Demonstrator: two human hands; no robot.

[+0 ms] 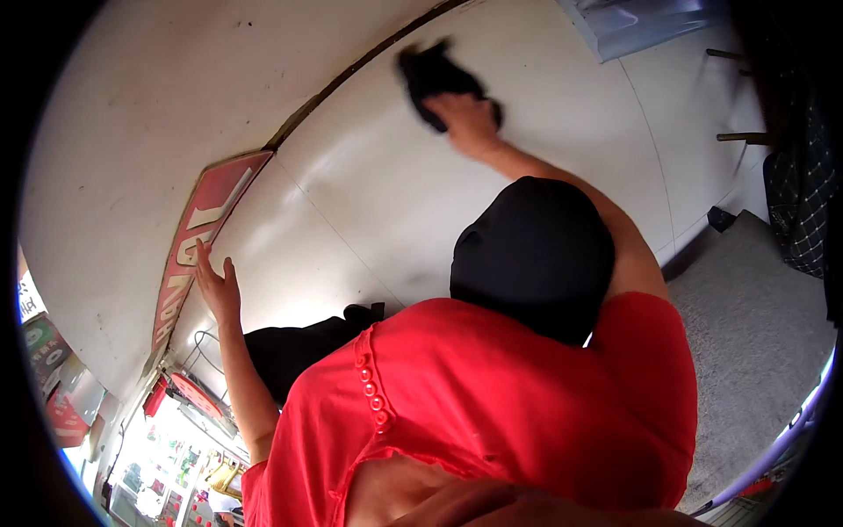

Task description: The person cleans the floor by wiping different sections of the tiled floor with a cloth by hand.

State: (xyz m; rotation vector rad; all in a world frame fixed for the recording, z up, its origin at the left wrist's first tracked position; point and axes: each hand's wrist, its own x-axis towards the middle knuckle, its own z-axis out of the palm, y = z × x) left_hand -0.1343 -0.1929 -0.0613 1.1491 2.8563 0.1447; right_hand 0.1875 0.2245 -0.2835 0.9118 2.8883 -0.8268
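My right hand presses on a bunched black cloth over the pale tiled floor. Motion blurs both, and the fingers lie over the cloth's near side. Off to the left, my left hand is raised with its thumb and fingers apart, holding nothing. It overlaps the edge of a long red sign board with light lettering in this view. My bent knee in black trousers rises between my arms, and my other black-clad leg extends at the left.
A white wall meets the floor along a dark strip. On the right are a grey mat, chair legs and dark checked fabric. A bluish-grey panel lies at the top. Bright glazing shows at lower left.
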